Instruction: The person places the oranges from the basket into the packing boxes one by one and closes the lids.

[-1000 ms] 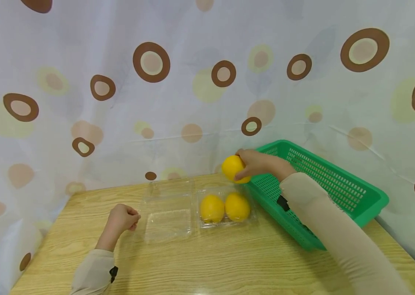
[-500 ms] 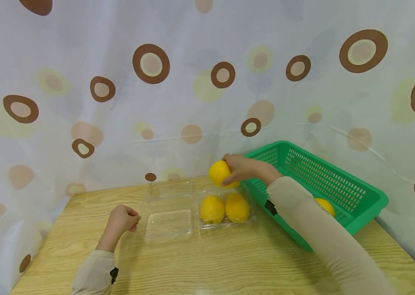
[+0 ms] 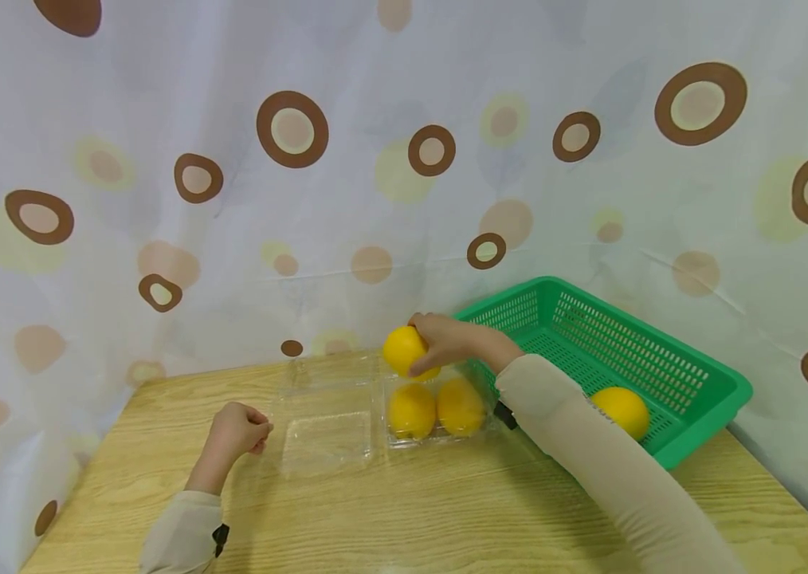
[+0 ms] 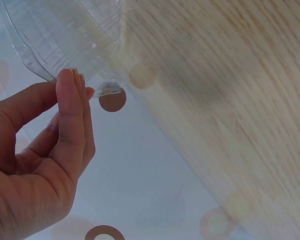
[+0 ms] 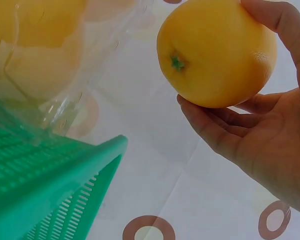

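Note:
My right hand point(image 3: 457, 339) holds a yellow-orange orange point(image 3: 402, 351) between thumb and fingers, above a clear plastic clamshell box point(image 3: 411, 443). In the right wrist view the held orange point(image 5: 215, 55) shows a small green stem end. Two oranges sit side by side in the right half of the box, the right one point(image 3: 460, 408) close below my forearm. The see-through lid point(image 3: 328, 434) lies folded out to the left. My left hand point(image 3: 237, 430) pinches the lid's left edge; in the left wrist view its thumb and fingertips meet at the plastic rim point(image 4: 40, 72).
A green slotted basket point(image 3: 705, 383) stands at an angle on the right, with another orange point(image 3: 622, 412) inside, partly behind my right sleeve. Everything rests on a wooden table point(image 3: 390, 510). A patterned white sheet point(image 3: 361, 207) hangs along the back.
My right hand has carried the orange leftward and down, from beside the basket to over the box. The orange in the basket has come into view. My left hand stays put.

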The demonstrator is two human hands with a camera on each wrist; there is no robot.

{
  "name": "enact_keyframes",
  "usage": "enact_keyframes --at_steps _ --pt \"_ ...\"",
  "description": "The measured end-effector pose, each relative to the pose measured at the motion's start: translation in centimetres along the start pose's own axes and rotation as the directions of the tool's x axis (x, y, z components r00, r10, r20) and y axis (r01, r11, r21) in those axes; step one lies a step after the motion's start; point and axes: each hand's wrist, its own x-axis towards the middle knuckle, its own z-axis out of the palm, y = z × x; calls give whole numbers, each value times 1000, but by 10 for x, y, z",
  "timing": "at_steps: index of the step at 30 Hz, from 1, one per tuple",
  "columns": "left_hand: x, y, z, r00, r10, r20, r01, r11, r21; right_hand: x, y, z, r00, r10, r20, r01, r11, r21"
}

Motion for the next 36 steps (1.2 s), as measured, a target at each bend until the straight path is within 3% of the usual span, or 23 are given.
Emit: enact_keyframes --at_steps 5,12,18,27,36 --pt "0 -1 1 1000 -2 0 2 1000 2 5 -6 9 1000 -6 6 6 1000 11" --pt "0 0 0 1000 -7 1 7 1000 4 15 -15 19 1000 -11 -13 10 995 -95" --pt "0 -1 1 1000 0 1 0 1000 7 18 -26 31 998 -58 -7 58 998 -23" --pt "1 -1 1 1000 -5 -2 5 1000 0 21 -49 48 993 -110 -32 109 993 -50" --pt "1 -2 1 1000 -3 -4 3 1000 1 33 -66 70 994 -96 -47 93 994 -52"
